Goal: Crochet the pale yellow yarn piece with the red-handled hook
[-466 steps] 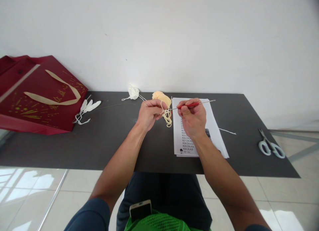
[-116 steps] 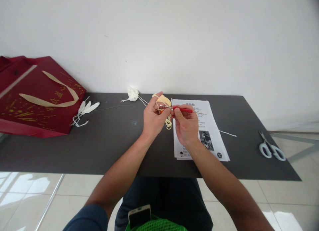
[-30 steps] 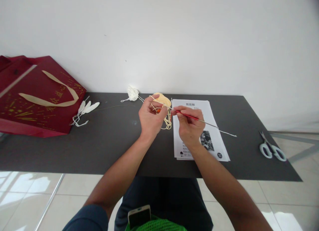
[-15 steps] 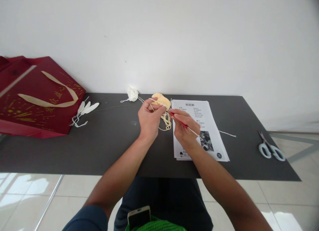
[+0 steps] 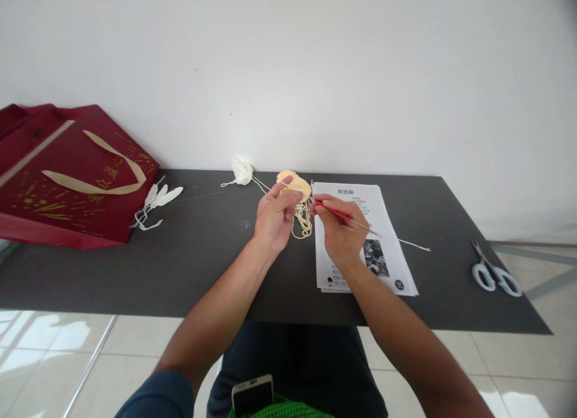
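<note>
L hand (image 5: 273,216) up over the dark table (image 5: 202,255), fingers curled in, pinching the cream yarn (image 5: 301,216) w/ a strand looped over my index; the loose loops dangle just below, betw. both hands. R hand (image 5: 338,231) is clenched pencil-style round the red-handled crochet hook (image 5: 343,216), metal tip aimed left at the yarn by my L fingertips, tail end of the shaft sticking out to the right over the printed pattern sheet (image 5: 387,225). Yarn ball (image 5: 295,182) sits on the table just behind my hands, near the wall side. Looks to me like I'm mid-stitch: hook going into the loop, strand kept taut by the L hand. Next move, I'd say, needs a small wrist twist to catch the strand & draw it thru w/o dropping the loop; tension's the thing, too slack & it slips. Can't tell if the tip is already thru the loop, too small. Off to the sides: white yarn scrap (image 5: 242,171), red gift bag (image 5: 67,171) far left, scissors (image 5: 496,276) well apart on the right.
</note>
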A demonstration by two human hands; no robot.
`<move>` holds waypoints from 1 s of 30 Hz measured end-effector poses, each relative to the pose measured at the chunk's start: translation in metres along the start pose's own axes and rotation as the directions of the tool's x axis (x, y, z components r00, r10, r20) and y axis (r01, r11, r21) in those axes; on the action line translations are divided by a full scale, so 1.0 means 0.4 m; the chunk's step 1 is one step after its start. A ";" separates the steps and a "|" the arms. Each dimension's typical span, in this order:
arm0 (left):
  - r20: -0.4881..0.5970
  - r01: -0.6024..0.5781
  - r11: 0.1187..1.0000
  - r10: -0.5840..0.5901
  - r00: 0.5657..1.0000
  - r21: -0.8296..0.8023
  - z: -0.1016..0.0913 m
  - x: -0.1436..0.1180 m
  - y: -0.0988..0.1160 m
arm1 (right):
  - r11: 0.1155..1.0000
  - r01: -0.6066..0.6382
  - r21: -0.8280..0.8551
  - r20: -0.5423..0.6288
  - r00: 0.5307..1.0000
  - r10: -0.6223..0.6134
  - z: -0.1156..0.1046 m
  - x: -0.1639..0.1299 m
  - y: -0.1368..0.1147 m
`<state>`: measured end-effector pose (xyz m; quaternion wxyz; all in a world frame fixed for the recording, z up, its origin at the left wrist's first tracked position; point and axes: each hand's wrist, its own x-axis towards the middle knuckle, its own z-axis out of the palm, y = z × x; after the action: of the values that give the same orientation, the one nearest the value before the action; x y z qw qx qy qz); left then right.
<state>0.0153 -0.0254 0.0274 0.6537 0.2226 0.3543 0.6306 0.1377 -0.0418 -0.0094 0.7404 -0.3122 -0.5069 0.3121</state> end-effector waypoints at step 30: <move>0.157 -0.422 0.538 0.468 0.869 0.730 -0.018 -0.016 -0.032 | 0.947 0.009 -0.321 0.080 0.997 0.017 -0.037 0.017 -0.029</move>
<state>0.0186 -0.0341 0.0145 0.3119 0.5337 0.5300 0.5805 0.1552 -0.0456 -0.0008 0.6578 -0.4166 -0.5800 0.2392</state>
